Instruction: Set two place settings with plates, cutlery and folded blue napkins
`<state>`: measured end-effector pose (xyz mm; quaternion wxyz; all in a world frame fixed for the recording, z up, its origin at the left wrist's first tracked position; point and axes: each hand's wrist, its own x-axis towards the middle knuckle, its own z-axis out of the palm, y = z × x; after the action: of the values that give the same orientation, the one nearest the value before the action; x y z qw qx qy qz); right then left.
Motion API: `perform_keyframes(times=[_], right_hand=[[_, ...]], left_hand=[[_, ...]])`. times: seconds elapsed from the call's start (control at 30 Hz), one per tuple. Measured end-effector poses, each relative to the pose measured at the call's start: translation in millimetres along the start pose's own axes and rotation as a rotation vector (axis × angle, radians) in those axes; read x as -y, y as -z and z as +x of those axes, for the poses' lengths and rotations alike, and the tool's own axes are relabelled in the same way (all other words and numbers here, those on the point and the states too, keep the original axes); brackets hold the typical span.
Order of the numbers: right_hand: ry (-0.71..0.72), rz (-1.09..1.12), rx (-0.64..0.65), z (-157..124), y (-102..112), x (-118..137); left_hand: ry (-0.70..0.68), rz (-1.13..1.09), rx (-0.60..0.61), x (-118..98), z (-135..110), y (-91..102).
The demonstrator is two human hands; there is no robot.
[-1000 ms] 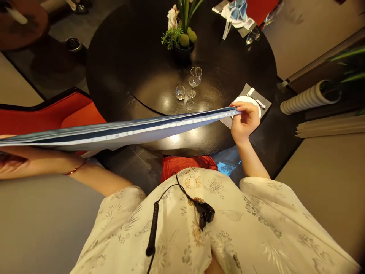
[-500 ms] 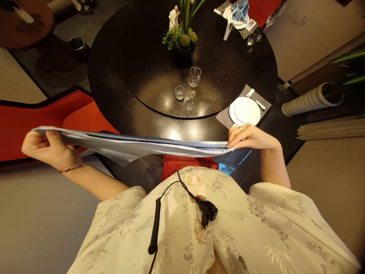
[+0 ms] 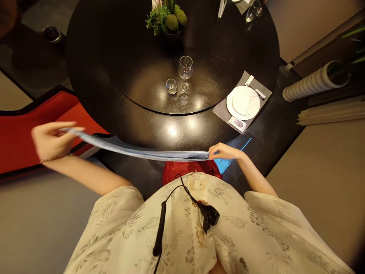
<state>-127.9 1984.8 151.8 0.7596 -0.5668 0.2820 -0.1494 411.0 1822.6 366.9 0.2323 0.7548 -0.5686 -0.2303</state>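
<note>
A pale blue cloth [image 3: 142, 151] hangs stretched in a narrow band between my two hands, just above the near edge of the round black table [image 3: 94, 49]. My left hand [image 3: 49, 140] pinches its left end over the red chair [image 3: 25, 129]; this hand is slightly blurred. My right hand [image 3: 225, 152] pinches the right end, close to my body and below the white plate [image 3: 243, 102].
On the table's inner turntable stand a small tumbler [image 3: 171, 86] and a wine glass [image 3: 185, 72]. A plant pot [image 3: 168, 21] sits farther back. The plate rests on a grey placemat [image 3: 228, 114] with a small card. A ribbed white tube [image 3: 316, 82] lies at the right.
Both hands came down and towards my body with the cloth, and the cloth now shows as a narrower band. The right hand left the plate, which is now uncovered.
</note>
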Motion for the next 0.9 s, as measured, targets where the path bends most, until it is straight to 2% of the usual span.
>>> perform_keyframes(times=[0.07, 0.1, 0.13, 0.2, 0.27, 0.3, 0.33, 0.37, 0.4, 0.47, 0.53, 0.67, 0.77, 0.9], right_hand=[[-0.111, 0.046, -0.127, -13, 10, -44], [-0.174, 0.07, -0.192, -19, 16, -68], [-0.24, 0.091, -0.258, -24, 21, -92], [-0.381, 0.125, -0.382, -30, 30, -135], [-0.531, 0.123, -0.5, -33, 38, -170], [-0.607, 0.098, -0.562, -35, 42, -183], [-0.682, 0.055, -0.621, -37, 46, -195], [-0.753, -0.003, -0.671, -40, 50, -204], [-0.815, -0.071, -0.708, -42, 54, -212], [-0.912, -0.201, -0.732, -46, 60, -223], [-0.987, -0.317, -0.72, -47, 63, -230], [-1.089, -0.521, -0.689, -34, 59, -233], [-1.122, -0.558, -0.664, -22, 55, -233], [-1.197, -0.484, -0.643, -20, 54, -239]], left_hand=[[-0.018, -0.004, 0.376, -10, 31, -64.4], [0.008, -0.019, 0.524, -12, 49, -106.7], [0.034, -0.017, 0.602, -12, 66, -153.9], [0.067, -0.023, 0.676, -5, 93, -253.3], [0.037, -0.085, 0.635, 8, 104, -342.1], [0.017, -0.093, 0.575, 15, 102, -377.0], [-0.01, -0.07, 0.547, 22, 95, -403.7], [-0.051, -0.032, 0.54, 29, 83, -422.1], [-0.094, 0.009, 0.533, 36, 67, -432.3], [-0.17, 0.089, 0.535, 52, 23, -432.4], [-0.186, 0.163, 0.523, 73, -27, -414.0], [-0.014, 0.388, 0.49, 125, -113, -358.1], [0.06, 0.512, 0.504, 164, -147, -320.4], [-0.038, 0.556, 0.617, 201, -164, -288.1]])
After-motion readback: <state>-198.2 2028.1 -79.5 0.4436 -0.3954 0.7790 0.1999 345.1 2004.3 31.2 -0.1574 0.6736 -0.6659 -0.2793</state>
